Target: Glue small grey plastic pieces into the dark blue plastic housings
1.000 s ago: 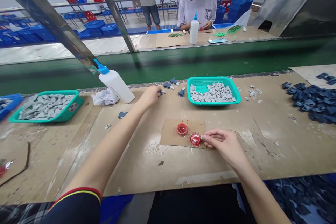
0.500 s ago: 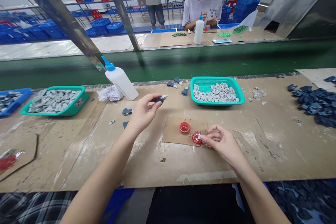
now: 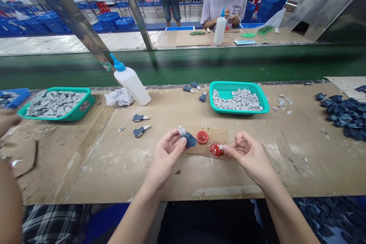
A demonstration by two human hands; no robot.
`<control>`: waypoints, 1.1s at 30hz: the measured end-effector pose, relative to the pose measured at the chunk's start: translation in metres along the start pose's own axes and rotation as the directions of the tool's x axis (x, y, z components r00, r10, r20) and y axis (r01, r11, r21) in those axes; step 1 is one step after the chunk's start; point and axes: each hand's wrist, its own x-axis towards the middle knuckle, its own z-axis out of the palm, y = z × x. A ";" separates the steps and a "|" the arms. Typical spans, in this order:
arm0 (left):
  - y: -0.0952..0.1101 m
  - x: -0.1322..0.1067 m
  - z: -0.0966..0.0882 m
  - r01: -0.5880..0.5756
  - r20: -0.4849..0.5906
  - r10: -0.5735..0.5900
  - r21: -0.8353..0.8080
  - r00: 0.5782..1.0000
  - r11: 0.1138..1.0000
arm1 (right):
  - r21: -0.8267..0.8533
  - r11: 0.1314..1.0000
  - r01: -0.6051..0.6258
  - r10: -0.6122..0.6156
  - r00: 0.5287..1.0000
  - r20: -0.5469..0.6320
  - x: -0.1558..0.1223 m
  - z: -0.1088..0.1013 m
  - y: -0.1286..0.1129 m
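Observation:
My left hand [image 3: 167,154] is shut on a dark blue piece with a white tip [image 3: 187,139], just left of a red dish [image 3: 202,137]. My right hand [image 3: 248,156] pinches a small white piece [image 3: 221,147] at the rim of a second red dish [image 3: 216,149]. Both dishes hold a glossy red liquid and stand on a cardboard sheet [image 3: 220,134]. Two loose blue-and-white pieces [image 3: 140,125] lie on the bench to the left.
A teal basket [image 3: 238,83] of grey pieces and a teal tray [image 3: 54,105] stand on the bench, beside a glue bottle [image 3: 132,85] and crumpled tissue [image 3: 118,97]. Dark blue pieces [image 3: 343,114] lie heaped at right. A green conveyor belt [image 3: 183,65] runs behind, and another person's hand [image 3: 7,120] enters at left.
My left hand has come down toward the dishes with the blue piece. My right hand remains at the dish. Another person's hand has appeared at the left edge.

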 end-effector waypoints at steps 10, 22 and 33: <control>-0.027 -0.017 0.040 -0.034 0.000 0.034 -0.144 0.999 0.989 | 0.119 0.992 0.048 -0.057 0.995 0.078 -0.018 0.015 -0.043; -0.028 -0.028 0.041 -0.105 0.054 0.113 -0.141 0.992 0.985 | -0.014 0.996 -0.084 0.085 0.967 0.242 -0.015 0.016 -0.042; -0.032 -0.028 0.042 -0.093 0.042 0.097 -0.085 0.994 0.992 | -0.222 0.975 0.001 0.082 0.928 0.364 -0.010 0.012 -0.046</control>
